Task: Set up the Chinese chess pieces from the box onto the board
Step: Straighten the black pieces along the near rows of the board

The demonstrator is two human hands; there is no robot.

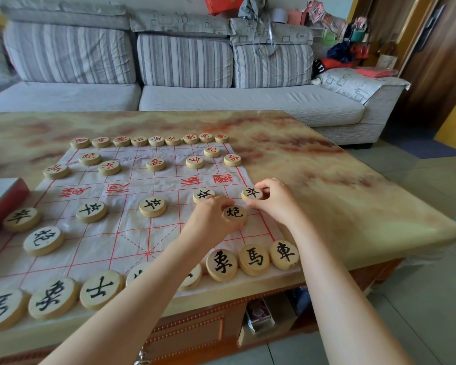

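A white cloth board [132,233] with red grid lines lies on the table. Red-lettered wooden pieces [156,140] line its far edge, with several more one and two rows closer. Black-lettered pieces stand on the near side, including a back row [254,259] along the near edge. My left hand [213,219] grips a black cannon piece [234,213] on the board's right side. My right hand [277,201] pinches a black soldier piece [252,193] at the board's right edge. Another black soldier [203,194] sits just beyond my left fingers. My left forearm hides part of two back-row pieces.
A red-sided box [3,198] rests at the table's left edge. The marbled table [327,180] extends to the right of the board. A grey striped sofa [184,75] stands behind, with bags piled at its right end. Floor tiles lie to the right.
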